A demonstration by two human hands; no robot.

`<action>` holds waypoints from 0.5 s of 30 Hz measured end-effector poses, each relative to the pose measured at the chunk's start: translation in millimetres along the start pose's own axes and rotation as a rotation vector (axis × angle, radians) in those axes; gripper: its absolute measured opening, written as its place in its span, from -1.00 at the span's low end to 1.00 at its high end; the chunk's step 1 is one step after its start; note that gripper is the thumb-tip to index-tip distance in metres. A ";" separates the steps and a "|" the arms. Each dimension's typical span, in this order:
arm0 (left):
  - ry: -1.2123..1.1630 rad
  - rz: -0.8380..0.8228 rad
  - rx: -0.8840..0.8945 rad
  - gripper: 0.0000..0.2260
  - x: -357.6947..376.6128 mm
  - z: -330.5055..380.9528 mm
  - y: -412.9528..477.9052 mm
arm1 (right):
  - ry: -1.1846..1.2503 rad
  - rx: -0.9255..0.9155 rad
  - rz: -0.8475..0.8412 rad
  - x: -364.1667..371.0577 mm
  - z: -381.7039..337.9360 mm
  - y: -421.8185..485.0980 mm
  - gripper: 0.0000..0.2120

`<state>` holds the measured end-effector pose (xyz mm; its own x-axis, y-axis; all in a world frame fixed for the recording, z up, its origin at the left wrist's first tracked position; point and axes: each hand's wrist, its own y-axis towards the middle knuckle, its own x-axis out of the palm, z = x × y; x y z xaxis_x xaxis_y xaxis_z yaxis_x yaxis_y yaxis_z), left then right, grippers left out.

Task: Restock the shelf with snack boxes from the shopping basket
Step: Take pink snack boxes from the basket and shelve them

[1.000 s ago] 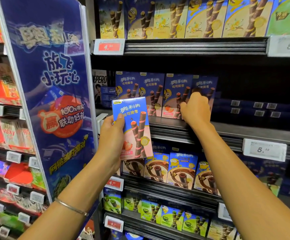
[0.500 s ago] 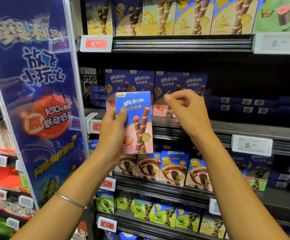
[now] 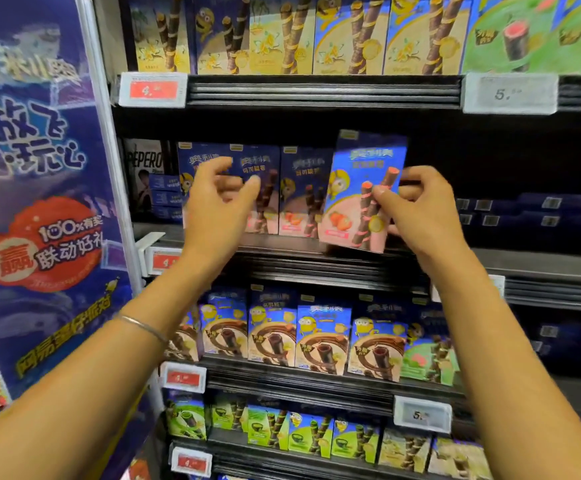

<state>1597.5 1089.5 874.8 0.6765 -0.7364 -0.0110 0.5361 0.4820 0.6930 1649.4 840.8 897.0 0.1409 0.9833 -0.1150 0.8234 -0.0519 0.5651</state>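
My right hand [image 3: 417, 216] pinches a blue and pink strawberry snack box [image 3: 358, 192] by its right edge and holds it tilted over the front lip of the middle shelf [image 3: 524, 261]. Its lower edge sits at the shelf front, just right of a row of matching boxes [image 3: 299, 188]. My left hand [image 3: 218, 206] hovers in front of that row with loosely curled fingers and holds nothing. The shopping basket is out of view.
A tall blue promotional panel [image 3: 39, 202] stands at the left of the shelving. Yellow boxes [image 3: 317, 32] fill the shelf above; chocolate boxes [image 3: 320, 337] and green boxes [image 3: 310, 434] fill the shelves below. Dark boxes [image 3: 542, 216] lie deeper on the middle shelf's right.
The strawberry box has passed from my left hand to my right hand and moved right, up to the middle shelf. My left hand has let go and drawn back a little.
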 end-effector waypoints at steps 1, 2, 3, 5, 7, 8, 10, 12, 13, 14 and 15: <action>0.067 0.031 0.007 -0.54 -5.7 -5.7 6.8 | -0.026 0.014 0.023 -2.8 4.0 5.9 -0.67; 0.129 0.057 0.006 -0.46 -11.1 -10.6 12.9 | -0.067 0.022 0.044 -3.8 8.1 11.0 -0.65; 0.187 0.079 0.003 -0.37 -15.8 -15.1 19.0 | -0.116 0.023 0.061 -3.6 12.1 15.1 -0.64; 0.263 0.097 -0.014 -0.20 -22.9 -21.9 27.8 | -0.182 0.030 0.079 -0.5 20.1 21.6 -0.65; 0.286 0.088 -0.045 -0.14 -26.7 -28.6 32.5 | -0.217 0.045 0.089 3.5 25.7 27.6 -0.68; 0.300 0.083 -0.059 -0.12 -27.1 -31.9 34.0 | -0.247 0.045 0.092 5.3 27.4 30.4 -0.70; 0.339 0.072 -0.087 -0.08 -26.4 -37.5 37.1 | -0.303 0.046 0.089 7.5 30.1 35.1 -0.71; 0.373 0.091 -0.119 -0.03 -25.3 -41.2 41.5 | -0.326 0.055 0.087 9.8 31.9 37.8 -0.73; 0.382 0.104 -0.134 -0.01 -25.3 -42.1 44.2 | -0.325 0.058 0.086 11.1 32.4 38.6 -0.74; 0.385 0.111 -0.147 0.01 -25.1 -42.8 46.9 | -0.323 0.059 0.085 12.5 32.3 39.3 -0.74; 0.388 0.112 -0.157 0.03 -25.1 -43.6 49.6 | -0.320 0.060 0.083 13.7 31.9 39.7 -0.75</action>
<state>1629.1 1152.6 878.0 0.8584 -0.4570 -0.2329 0.4987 0.6373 0.5875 1701.6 846.7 891.8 0.3667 0.8713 -0.3260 0.8312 -0.1494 0.5356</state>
